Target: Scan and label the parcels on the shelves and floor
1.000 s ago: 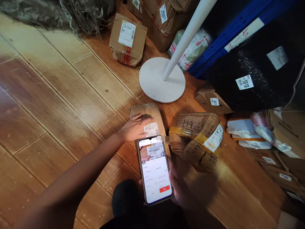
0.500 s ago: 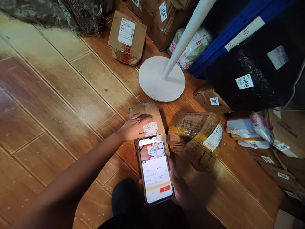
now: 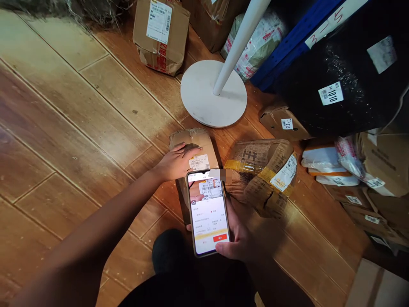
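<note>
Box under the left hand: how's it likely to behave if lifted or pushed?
The box is probably fairly stiff, being cardboard, but may give at its far end, which looks crumpled. Its flat-faced shape suggests it would slide over the floor rather than roll. Weight: can't tell, contents hidden.

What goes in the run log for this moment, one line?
left hand: on box | right hand: holding phone, thumb over lower screen | screen: lit

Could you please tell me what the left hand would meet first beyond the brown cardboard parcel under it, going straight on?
Past that parcel, the left hand would probably meet the round white stand base, though it may only skim its edge; depth is unclear.
</note>
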Motion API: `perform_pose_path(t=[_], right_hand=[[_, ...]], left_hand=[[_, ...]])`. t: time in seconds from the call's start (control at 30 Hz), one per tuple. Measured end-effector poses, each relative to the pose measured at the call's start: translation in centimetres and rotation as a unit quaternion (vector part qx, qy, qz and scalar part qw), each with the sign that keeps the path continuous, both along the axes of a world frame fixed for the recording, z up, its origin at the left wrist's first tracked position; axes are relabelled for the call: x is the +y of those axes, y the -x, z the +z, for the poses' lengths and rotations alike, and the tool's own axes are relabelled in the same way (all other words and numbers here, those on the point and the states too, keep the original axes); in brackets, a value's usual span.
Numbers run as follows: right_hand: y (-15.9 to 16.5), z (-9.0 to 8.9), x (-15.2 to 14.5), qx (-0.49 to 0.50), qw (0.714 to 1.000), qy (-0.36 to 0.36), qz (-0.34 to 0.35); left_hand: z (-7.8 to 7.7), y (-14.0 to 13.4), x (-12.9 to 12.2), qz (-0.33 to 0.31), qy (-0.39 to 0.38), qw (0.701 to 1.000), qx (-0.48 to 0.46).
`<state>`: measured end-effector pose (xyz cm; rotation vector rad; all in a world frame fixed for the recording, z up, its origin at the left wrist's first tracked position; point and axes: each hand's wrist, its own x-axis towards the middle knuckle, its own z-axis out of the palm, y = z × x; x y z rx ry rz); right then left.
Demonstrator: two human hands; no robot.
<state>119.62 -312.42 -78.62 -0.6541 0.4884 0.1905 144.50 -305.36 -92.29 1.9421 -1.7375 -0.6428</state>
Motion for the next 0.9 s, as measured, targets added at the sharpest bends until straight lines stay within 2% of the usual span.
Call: perform_pose_path(t=[0.33, 0.57, 0.9], right_hand=[[0.16, -0.01, 0.49, 0.008, 0.997, 0.080, -0.011], [0.11, 0.71, 0.52, 0.018, 0.996, 0.087, -0.004], [0.46, 0.72, 0.92, 0.023, 0.998, 0.066, -0.007]], left_hand=[[0.91, 0.30, -0.22, 0.011, -0.019, 1.000, 0.004], [0.77, 0.41, -0.32, 0.016, -0.019, 1.000, 0.003], [0.86, 0.43, -0.30, 0.020, -0.026, 0.999, -0.009]])
